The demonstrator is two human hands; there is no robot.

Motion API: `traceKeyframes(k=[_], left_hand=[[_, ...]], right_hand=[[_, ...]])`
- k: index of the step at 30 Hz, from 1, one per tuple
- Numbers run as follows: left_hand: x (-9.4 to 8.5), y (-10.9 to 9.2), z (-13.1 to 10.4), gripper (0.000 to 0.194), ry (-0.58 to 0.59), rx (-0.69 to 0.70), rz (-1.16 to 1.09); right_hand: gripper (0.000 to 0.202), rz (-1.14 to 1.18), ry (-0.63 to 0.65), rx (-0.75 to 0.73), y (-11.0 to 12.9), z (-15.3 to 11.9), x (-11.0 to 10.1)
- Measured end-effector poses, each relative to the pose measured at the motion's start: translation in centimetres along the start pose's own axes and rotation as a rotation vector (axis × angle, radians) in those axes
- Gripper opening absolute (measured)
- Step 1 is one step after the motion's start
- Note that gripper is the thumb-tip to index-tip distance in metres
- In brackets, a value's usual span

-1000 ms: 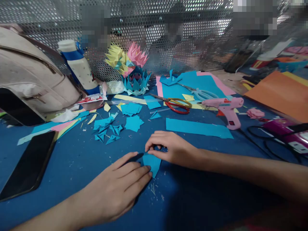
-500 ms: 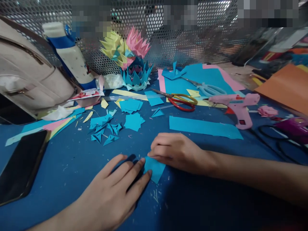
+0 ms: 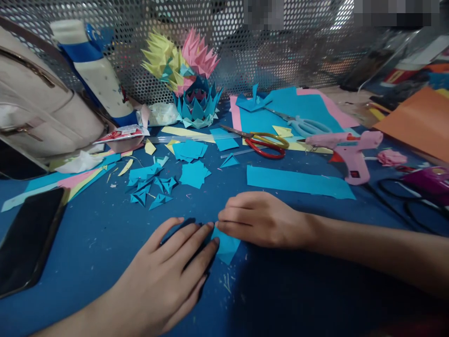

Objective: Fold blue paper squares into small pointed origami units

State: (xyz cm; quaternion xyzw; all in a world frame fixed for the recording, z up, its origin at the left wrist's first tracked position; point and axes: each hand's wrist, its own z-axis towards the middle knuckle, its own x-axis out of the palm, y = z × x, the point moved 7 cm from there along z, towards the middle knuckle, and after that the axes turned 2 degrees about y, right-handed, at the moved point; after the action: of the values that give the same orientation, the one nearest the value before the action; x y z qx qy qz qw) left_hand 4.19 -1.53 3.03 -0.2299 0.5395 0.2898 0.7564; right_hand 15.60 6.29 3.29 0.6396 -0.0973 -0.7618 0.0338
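A small piece of blue paper [image 3: 227,248] lies on the blue tabletop between my hands. My left hand [image 3: 175,269] rests palm down with its fingers spread, two fingertips touching the paper's left edge. My right hand [image 3: 261,219] is closed, its fingers curled together on the paper's upper edge; what the fingertips grip there is partly hidden. Beyond them lie folded blue paper triangles [image 3: 160,200] and a stack of cut blue paper squares [image 3: 194,174]. A blue paper strip [image 3: 298,181] lies past my right hand.
Red-and-yellow-handled scissors [image 3: 264,145], a pink glue gun [image 3: 356,152] and light-blue scissors [image 3: 308,126] lie farther back. Folded paper flowers [image 3: 198,105] stand by the perforated metal panel [image 3: 259,61]. At left are a phone [image 3: 33,238], a bottle [image 3: 100,79] and a pale bag [image 3: 42,107].
My right hand's fingers have curled closer together at the paper's upper edge, and less of the paper shows. My left hand stays spread beside it. The camera view has shifted slightly.
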Motion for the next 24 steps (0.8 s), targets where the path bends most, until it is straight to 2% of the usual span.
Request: traceKeyframes(k=[2, 4, 5, 6, 7, 8, 9, 11, 14, 20, 24], left_hand=[[0.0, 0.0, -0.1, 0.037, -0.001, 0.001, -0.004], [0.0, 0.0, -0.1, 0.037, -0.005, 0.008, -0.004], [0.0, 0.0, -0.1, 0.037, -0.006, 0.01, -0.003], [0.0, 0.0, -0.1, 0.037, -0.005, 0.011, -0.002], [0.0, -0.1, 0.0, 0.037, -0.002, 0.013, 0.001], [0.0, -0.1, 0.0, 0.037, 0.0, 0.014, 0.003], [0.1, -0.1, 0.0, 0.037, 0.002, 0.016, 0.006], [0.1, -0.1, 0.0, 0.037, 0.0, 0.02, 0.008], [0.1, -0.1, 0.0, 0.038, 0.005, 0.024, 0.019], [0.0, -0.3, 0.0, 0.038, 0.006, 0.043, 0.052], [0.1, -0.3, 0.0, 0.039, 0.018, 0.047, 0.059]], right_hand=[[0.034, 0.356, 0.012, 0.193, -1.3, 0.2, 0.0], [0.016, 0.828, -0.056, 0.498, -3.2, -0.2, 0.6], [0.011, 0.991, -0.094, 0.611, -3.8, -0.6, 1.0], [0.009, 1.016, -0.132, 0.641, -4.1, -0.8, 1.0], [0.011, 0.928, -0.125, 0.569, -3.8, -0.6, 0.8], [0.015, 0.463, -0.133, 0.268, -2.2, 0.0, -0.6], [0.02, 0.064, -0.169, 0.045, -0.6, 0.0, -1.2], [0.024, -0.248, -0.198, -0.142, 0.9, -0.5, -1.1], [0.026, -0.303, -0.219, -0.16, 1.0, -0.8, -1.0], [0.027, -0.038, -0.115, -0.003, -0.4, -0.4, -0.5], [0.039, -0.13, -0.068, -0.07, 0.3, -0.1, -0.2]])
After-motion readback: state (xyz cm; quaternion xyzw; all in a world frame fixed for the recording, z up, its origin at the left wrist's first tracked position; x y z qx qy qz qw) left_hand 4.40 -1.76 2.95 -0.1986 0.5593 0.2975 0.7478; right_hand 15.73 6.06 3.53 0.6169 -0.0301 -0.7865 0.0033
